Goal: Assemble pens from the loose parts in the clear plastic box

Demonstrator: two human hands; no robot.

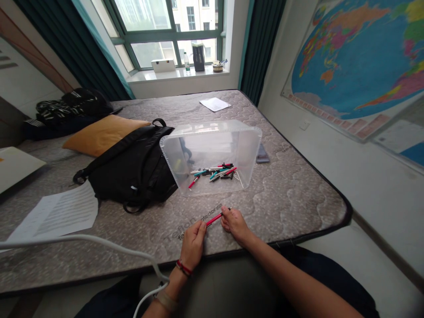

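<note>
A red pen (pixel 214 219) with a dark tip section stretches between my two hands, just above the front edge of the mattress. My left hand (pixel 194 240) is closed on its left end, thumb on top. Around the right end my right hand (pixel 234 224) is closed, with a dark tip showing past the fingers. Beyond my hands a clear plastic bin (pixel 212 193) lies on its side with its opening towards me. Inside it is a loose heap of pens and pen parts (pixel 217 172) in red, teal, black and white.
A black backpack (pixel 132 168) lies left of the bin, before a yellow pillow (pixel 102 132). Printed paper (pixel 66 210) and a white cable (pixel 99 243) are at the left. Behind the bin rests a white sheet (pixel 214 104); a dark flat object (pixel 263 154) lies right.
</note>
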